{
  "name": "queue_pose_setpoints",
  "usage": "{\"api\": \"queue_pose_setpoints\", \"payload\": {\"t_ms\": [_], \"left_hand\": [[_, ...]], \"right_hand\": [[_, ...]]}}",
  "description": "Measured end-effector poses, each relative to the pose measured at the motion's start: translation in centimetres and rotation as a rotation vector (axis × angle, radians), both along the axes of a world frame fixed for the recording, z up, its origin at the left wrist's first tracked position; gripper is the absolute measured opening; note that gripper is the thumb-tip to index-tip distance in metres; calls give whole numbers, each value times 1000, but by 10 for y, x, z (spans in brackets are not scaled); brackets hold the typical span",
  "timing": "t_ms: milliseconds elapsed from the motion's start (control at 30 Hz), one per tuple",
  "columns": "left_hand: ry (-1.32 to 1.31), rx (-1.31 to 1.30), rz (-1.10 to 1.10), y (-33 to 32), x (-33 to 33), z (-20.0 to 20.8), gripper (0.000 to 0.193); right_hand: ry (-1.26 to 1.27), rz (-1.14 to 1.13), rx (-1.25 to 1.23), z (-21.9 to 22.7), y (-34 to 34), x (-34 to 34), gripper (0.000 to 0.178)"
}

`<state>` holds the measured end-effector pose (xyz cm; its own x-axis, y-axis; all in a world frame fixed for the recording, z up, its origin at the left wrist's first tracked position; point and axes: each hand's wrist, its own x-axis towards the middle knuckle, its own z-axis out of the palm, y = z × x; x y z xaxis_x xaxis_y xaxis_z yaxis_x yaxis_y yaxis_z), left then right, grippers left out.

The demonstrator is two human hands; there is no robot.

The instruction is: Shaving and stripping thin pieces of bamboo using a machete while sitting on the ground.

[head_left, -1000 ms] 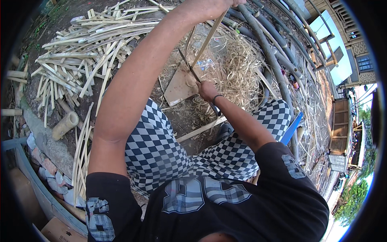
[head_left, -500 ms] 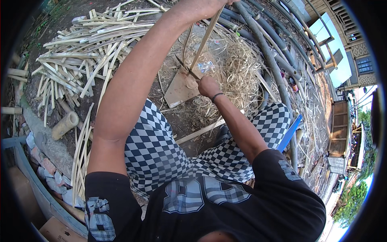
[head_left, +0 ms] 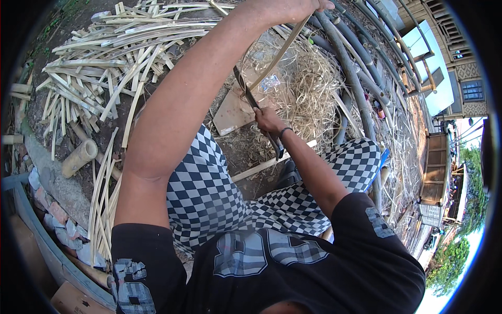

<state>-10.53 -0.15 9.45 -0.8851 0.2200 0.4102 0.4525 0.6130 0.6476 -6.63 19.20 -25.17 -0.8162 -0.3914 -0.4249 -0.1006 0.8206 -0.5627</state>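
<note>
Stretched far up to the top edge, my left hand [head_left: 314, 5] is closed on the end of a long thin bamboo strip [head_left: 282, 54]; the hand is partly cut off by the picture's edge. The strip slants down toward a long dark-bladed knife [head_left: 245, 86]. My right hand [head_left: 270, 121] is wrapped round the knife's handle, whose rear end sticks out below my wrist. Blade and strip cross or meet in front of me, and whether the edge is cutting in cannot be made out. Under them lies a flat brown board [head_left: 230, 118].
Curly bamboo shavings [head_left: 308, 94] heap up right of the board. A large pile of split bamboo strips [head_left: 99, 63] spreads at the far left, near a cut bamboo piece [head_left: 81, 158]. Long poles [head_left: 355, 78] lie at the right. My checkered legs [head_left: 204, 193] flank the work spot.
My right hand has turned the knife steeper, so its rear end now shows below the wrist. The left hand has shifted slightly right, and the strip hangs more slanted and bowed.
</note>
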Motion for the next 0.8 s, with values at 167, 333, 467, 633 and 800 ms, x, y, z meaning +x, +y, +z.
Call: {"api": "queue_pose_setpoints", "payload": {"t_ms": [167,333,467,633,800], "left_hand": [[191,-85,37,0,-8,-20,41],[30,1,-9,12,6,-10,40],[121,0,-31,7,13,-8,38],[69,30,-39,4,23,-7,37],[-5,-30,47,-4,24,-2,39]], "right_hand": [[-234,-276,-290,-3,-14,18,54],[297,34,251,14,-26,24,48],[527,-175,127,89,-47,29,38],[705,-252,-233,143,-48,22,29],[553,-365,-172,33,-44,51,34]]}}
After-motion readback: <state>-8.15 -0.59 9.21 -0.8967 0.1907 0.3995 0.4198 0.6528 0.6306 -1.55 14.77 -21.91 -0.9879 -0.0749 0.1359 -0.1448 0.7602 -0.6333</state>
